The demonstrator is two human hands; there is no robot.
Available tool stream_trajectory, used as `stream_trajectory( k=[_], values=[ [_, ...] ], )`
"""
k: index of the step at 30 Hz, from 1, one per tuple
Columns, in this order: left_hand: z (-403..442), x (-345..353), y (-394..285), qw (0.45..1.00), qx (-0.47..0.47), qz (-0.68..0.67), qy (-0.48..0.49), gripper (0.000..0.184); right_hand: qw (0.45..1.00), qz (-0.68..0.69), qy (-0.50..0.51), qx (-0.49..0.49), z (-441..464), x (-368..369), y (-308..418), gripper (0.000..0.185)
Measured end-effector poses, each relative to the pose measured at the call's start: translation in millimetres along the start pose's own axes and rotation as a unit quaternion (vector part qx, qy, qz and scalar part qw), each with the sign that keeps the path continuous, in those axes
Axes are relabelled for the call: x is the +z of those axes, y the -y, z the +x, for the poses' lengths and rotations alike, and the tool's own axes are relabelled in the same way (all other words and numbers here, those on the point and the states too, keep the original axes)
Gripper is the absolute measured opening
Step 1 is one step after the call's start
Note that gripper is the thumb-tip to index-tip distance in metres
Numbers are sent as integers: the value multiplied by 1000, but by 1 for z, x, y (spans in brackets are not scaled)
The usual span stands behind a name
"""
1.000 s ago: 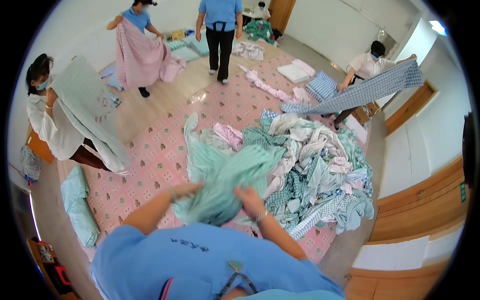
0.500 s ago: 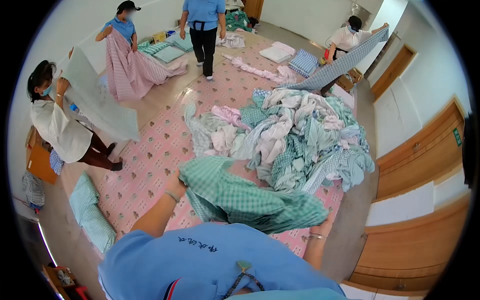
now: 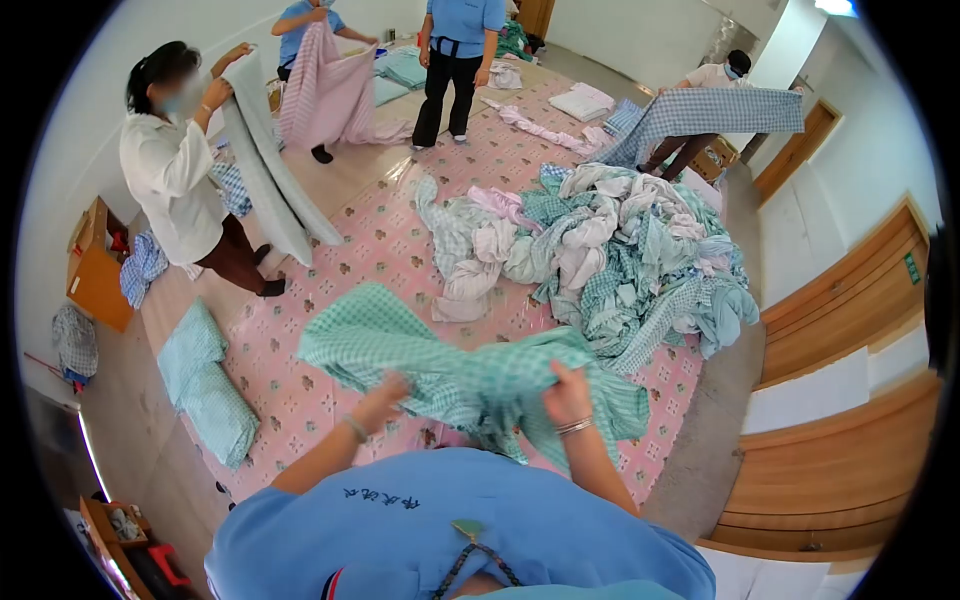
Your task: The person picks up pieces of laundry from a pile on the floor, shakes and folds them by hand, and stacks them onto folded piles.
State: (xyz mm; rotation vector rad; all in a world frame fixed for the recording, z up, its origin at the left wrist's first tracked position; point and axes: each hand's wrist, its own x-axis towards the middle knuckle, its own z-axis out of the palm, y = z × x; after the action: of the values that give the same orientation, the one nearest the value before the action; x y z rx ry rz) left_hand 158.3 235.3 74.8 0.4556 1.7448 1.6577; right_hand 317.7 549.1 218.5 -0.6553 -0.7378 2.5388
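A green checked cloth (image 3: 440,370) is spread loosely in front of my chest, bunched near its middle, above the pink patterned floor mat (image 3: 330,290). My left hand (image 3: 385,397) is at the cloth's lower left edge, its fingers smeared by motion. My right hand (image 3: 568,393) has its fingers closed on the cloth's right part, with bracelets on the wrist. Beyond the cloth, ahead and to the right, lies a large heap of tangled green, white, pink and blue cloths (image 3: 640,250).
At the left, a person (image 3: 180,170) holds a grey-green cloth; folded green cloths (image 3: 208,385) lie nearby. Further back, one person holds a pink cloth (image 3: 335,90), another (image 3: 460,50) stands. A person at the right holds a blue checked cloth (image 3: 720,112).
The green cloth has gone from stretched between my hands to bunched, and my hands have come closer together. The person at the left has lowered and narrowed the grey-green cloth.
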Motion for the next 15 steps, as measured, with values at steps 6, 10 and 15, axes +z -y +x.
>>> stream_trajectory(
  k=[6,10,15],
  values=[
    [-42,142,-19,994,4,62,92,45,984,-24,169,59,-78,36,-76,28],
    [-63,117,-27,994,41,97,-16,44,887,-403,212,-73,-101,9,-17,24],
    [-122,97,-82,1000,-24,-12,-8,45,847,-506,100,-128,-144,-106,35,15]
  ],
)
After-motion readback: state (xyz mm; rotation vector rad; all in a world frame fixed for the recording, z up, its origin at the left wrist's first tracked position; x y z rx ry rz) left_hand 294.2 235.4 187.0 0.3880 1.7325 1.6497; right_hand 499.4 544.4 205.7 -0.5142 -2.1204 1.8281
